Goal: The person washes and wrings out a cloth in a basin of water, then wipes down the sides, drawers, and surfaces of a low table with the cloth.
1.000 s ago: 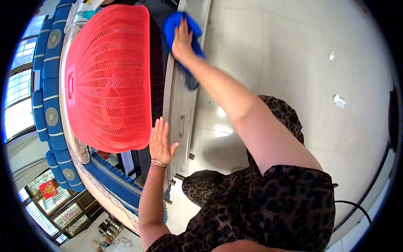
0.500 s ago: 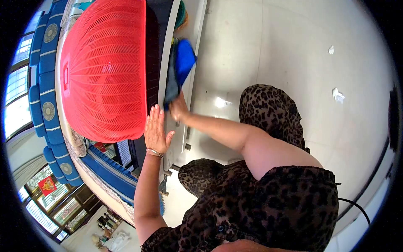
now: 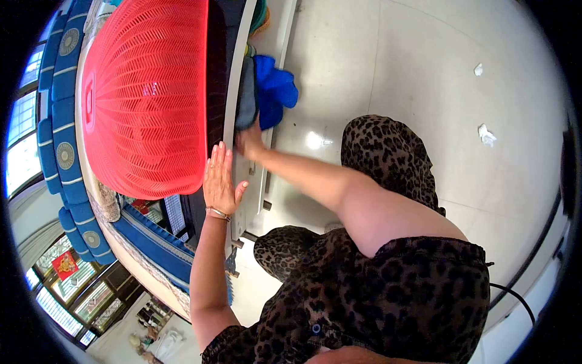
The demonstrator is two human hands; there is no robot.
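Observation:
My left hand (image 3: 222,183) lies flat on the edge of the table (image 3: 233,91), fingers stretched, beside the rim of a red mesh cover (image 3: 151,103). Reaching into an open drawer (image 3: 280,54) below the tabletop, my right hand (image 3: 250,141) is at the lower end of a grey-blue cloth (image 3: 247,97). Its fingers are partly hidden and blurred, so its grip is unclear. A bright blue cloth (image 3: 276,91) hangs over the drawer's outer side. Further up in the drawer is a green and orange item (image 3: 260,18).
Two white scraps, one upper (image 3: 478,70) and one lower (image 3: 486,135), lie on the pale floor. My knees in leopard-print cloth (image 3: 388,158) are close to the drawer. A blue sofa (image 3: 65,121) stands beyond the table. A black cable (image 3: 515,297) runs at the right.
The blue cloth has spread out and shifted outward over the drawer side. My right hand has moved slightly up and left, deeper under the tabletop edge. My left hand stays flat.

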